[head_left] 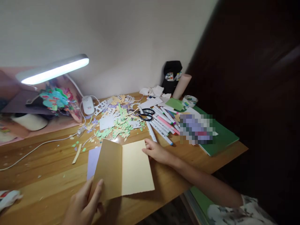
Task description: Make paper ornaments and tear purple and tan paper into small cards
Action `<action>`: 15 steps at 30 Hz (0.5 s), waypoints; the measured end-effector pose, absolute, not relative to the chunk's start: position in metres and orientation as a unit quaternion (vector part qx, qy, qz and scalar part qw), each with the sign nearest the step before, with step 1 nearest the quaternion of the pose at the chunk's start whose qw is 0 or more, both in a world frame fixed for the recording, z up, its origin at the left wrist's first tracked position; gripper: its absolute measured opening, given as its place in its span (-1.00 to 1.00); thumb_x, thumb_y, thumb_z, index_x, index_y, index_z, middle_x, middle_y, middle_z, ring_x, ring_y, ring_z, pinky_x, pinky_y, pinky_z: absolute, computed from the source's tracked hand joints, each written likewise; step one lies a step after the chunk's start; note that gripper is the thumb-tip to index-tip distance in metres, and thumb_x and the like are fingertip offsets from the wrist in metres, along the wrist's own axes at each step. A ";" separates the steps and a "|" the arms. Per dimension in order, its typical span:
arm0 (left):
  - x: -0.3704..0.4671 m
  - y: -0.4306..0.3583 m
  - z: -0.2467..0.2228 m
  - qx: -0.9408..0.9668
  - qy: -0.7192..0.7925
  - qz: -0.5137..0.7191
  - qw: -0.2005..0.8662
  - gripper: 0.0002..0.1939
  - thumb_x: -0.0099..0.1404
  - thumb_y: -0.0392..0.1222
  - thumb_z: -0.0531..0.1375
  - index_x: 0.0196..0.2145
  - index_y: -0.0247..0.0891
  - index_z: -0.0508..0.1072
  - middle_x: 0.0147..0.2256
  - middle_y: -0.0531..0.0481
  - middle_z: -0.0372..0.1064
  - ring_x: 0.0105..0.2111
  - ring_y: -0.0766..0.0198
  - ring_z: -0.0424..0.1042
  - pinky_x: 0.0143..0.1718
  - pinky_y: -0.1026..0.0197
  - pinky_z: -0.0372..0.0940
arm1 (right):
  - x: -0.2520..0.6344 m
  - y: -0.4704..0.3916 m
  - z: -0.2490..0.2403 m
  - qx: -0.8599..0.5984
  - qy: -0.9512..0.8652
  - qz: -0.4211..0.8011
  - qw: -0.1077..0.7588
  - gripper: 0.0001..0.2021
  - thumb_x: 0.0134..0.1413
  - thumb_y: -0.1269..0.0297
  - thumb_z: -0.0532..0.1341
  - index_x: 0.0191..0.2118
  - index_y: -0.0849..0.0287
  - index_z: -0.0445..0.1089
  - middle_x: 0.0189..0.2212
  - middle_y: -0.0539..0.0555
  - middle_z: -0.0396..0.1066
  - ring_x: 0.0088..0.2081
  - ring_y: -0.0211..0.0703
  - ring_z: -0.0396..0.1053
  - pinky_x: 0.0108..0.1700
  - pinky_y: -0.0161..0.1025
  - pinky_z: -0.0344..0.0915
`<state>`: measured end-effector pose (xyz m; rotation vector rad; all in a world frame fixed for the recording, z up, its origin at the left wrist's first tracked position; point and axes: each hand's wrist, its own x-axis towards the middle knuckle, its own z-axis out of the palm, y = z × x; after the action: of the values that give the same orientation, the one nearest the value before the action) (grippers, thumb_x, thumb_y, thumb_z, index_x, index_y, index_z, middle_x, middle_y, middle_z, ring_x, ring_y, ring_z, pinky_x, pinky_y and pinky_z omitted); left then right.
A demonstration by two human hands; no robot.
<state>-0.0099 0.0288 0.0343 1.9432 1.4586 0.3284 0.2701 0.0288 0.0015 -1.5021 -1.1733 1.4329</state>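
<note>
A cream sheet of folded paper stands half open like a card, its crease running down the middle. My left hand pinches the lower outer edge of the left flap, which is in shade. With thumb and fingers, my right hand grips the upper right corner of the brightly lit right flap. Behind the left flap, a lilac sheet lies partly hidden on the wooden table.
Green, white and yellow paper scraps are heaped at the back. Beside them lie black-handled scissors and several markers. A green book rests at the right edge. At left a lit lamp overhangs, its white cable trailing across.
</note>
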 end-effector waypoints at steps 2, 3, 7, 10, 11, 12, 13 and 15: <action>-0.014 0.034 0.028 0.778 0.564 0.164 0.223 -0.53 0.22 0.08 0.00 -0.06 -0.31 0.32 -0.17 -0.20 0.45 -0.16 0.02 0.44 -0.17 0.04 0.37 | 0.271 0.035 -0.005 -0.586 -0.467 0.556 0.360 -0.87 0.01 0.35 0.12 -0.39 0.14 0.08 -0.61 -0.12 0.31 -0.57 -0.31 0.32 -0.58 -0.42 0.21; -0.013 0.038 0.023 0.797 0.554 0.182 0.156 -0.47 0.23 0.02 0.01 0.07 -0.34 0.21 0.01 -0.28 0.31 0.00 -0.04 0.32 -0.04 -0.06 0.29 | 0.272 0.036 -0.006 -0.582 -0.468 0.562 0.356 -0.88 0.02 0.35 0.11 -0.39 0.14 0.09 -0.62 -0.13 0.31 -0.59 -0.31 0.31 -0.59 -0.42 0.21; 0.006 0.062 0.008 0.914 0.382 0.125 0.055 -0.52 0.31 -0.28 -0.09 0.18 -0.26 0.05 0.21 -0.20 0.01 0.20 0.10 0.02 0.13 -0.02 0.12 | 0.272 0.037 -0.005 -0.578 -0.469 0.570 0.347 -0.85 0.00 0.31 0.12 -0.42 0.13 0.06 -0.65 -0.15 0.29 -0.63 -0.32 0.31 -0.63 -0.42 0.23; 0.028 0.080 0.004 0.942 0.330 0.041 0.046 -0.51 0.27 -0.39 -0.11 0.17 -0.28 0.09 0.16 -0.16 0.12 0.12 0.19 0.17 0.07 0.12 0.21 | 0.270 0.039 -0.006 -0.581 -0.468 0.570 0.343 -0.83 0.02 0.21 0.11 -0.42 0.15 0.09 -0.68 -0.15 0.28 -0.69 -0.33 0.29 -0.69 -0.43 0.22; 0.034 0.083 0.004 0.942 0.334 0.023 0.027 -0.50 0.26 -0.41 -0.10 0.16 -0.32 0.10 0.15 -0.18 0.15 0.08 0.17 0.22 0.04 0.12 0.23 | 0.270 0.039 -0.007 -0.583 -0.467 0.569 0.344 -0.82 0.03 0.18 0.10 -0.41 0.16 0.12 -0.68 -0.14 0.28 -0.71 -0.34 0.28 -0.71 -0.43 0.21; 0.039 0.085 0.005 0.942 0.337 0.010 0.001 -0.50 0.25 -0.42 -0.09 0.16 -0.36 0.12 0.14 -0.21 0.16 0.05 0.14 0.25 0.02 0.11 0.23 | 0.269 0.040 -0.009 -0.585 -0.467 0.567 0.345 -0.81 0.03 0.15 0.09 -0.39 0.18 0.15 -0.68 -0.14 0.29 -0.72 -0.34 0.27 -0.72 -0.43 0.20; 0.043 0.086 0.006 0.943 0.332 -0.002 -0.022 -0.50 0.25 -0.42 -0.09 0.15 -0.40 0.13 0.14 -0.24 0.16 0.03 0.12 0.25 0.01 0.10 0.23 | 0.269 0.040 -0.011 -0.587 -0.466 0.564 0.347 -0.79 0.04 0.13 0.09 -0.38 0.19 0.17 -0.69 -0.13 0.29 -0.73 -0.35 0.26 -0.73 -0.43 0.20; 0.046 0.086 0.005 0.948 0.313 -0.014 -0.055 -0.52 0.27 -0.42 -0.12 0.15 -0.47 0.13 0.14 -0.27 0.15 0.00 0.10 0.26 -0.02 0.09 0.23 | 0.269 0.040 -0.015 -0.591 -0.466 0.557 0.352 -0.76 0.03 0.10 0.09 -0.38 0.21 0.20 -0.69 -0.11 0.31 -0.75 -0.36 0.25 -0.75 -0.44 0.18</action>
<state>0.0457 0.0855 0.0050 3.0870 1.0203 -0.0470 0.2686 0.0397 -0.0154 -1.5284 -1.2047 1.4412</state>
